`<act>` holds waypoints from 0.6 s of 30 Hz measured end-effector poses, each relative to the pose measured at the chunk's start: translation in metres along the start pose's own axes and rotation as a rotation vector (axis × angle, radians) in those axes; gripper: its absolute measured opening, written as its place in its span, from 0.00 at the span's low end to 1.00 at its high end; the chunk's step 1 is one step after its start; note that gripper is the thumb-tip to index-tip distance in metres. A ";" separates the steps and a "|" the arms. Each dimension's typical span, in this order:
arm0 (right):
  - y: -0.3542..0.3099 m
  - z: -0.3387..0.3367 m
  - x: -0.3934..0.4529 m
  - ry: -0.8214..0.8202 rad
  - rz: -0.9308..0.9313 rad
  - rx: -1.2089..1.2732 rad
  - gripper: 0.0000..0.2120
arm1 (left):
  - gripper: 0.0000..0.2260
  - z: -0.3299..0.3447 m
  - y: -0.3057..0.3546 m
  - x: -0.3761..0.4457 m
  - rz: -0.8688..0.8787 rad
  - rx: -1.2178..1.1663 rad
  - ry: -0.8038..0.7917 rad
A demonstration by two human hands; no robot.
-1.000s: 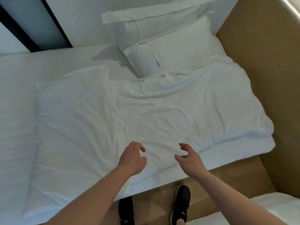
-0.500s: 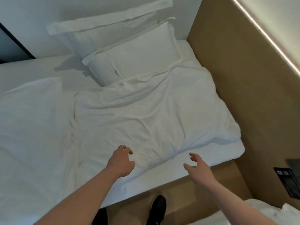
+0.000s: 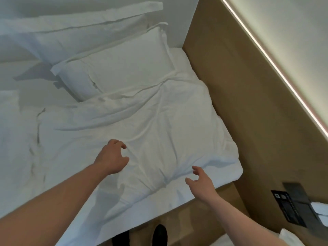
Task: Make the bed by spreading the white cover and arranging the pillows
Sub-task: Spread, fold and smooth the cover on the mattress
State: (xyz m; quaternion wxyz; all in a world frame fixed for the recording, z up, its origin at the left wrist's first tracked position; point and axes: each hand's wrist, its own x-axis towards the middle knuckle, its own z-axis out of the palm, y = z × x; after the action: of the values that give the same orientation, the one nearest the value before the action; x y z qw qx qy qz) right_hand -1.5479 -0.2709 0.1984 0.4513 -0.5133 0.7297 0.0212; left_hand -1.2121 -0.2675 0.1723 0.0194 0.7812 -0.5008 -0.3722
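A rumpled white cover [image 3: 142,125] lies across the bed, bunched in folds toward the near right corner. Two white pillows stand at the head: a front pillow [image 3: 120,68] leaning on its edge and a larger back pillow [image 3: 85,31] against the wall. My left hand [image 3: 111,157] hovers just above the cover's middle, fingers loosely curled and holding nothing. My right hand [image 3: 200,181] reaches toward the cover's bunched near edge with fingers spread; it grips nothing.
A wooden side panel [image 3: 239,103] walls the bed on the right, with a light strip [image 3: 276,71] above it. A dark control panel [image 3: 291,208] is set low on the right. My dark shoes [image 3: 159,235] stand on the floor by the bed frame.
The view has swung rightward toward the bed's corner. Both hands have pushed forward over the cover, the right one nearing the bunched edge.
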 end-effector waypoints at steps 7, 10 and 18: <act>0.036 -0.032 0.053 0.018 0.153 0.162 0.28 | 0.21 0.049 0.054 0.005 0.075 0.002 -0.110; 0.056 -0.058 0.086 0.018 0.192 0.190 0.28 | 0.20 0.087 0.092 0.013 0.095 0.004 -0.149; 0.123 -0.125 0.203 0.017 0.401 0.419 0.32 | 0.22 0.191 0.194 0.061 0.094 -0.020 -0.282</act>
State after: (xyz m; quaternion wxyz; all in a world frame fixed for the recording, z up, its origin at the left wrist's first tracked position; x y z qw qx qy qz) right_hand -1.7348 -0.4230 0.0810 0.5283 -0.2547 0.8087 -0.0455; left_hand -1.4629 -0.3470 0.0782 -0.0258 0.6966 -0.5309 -0.4818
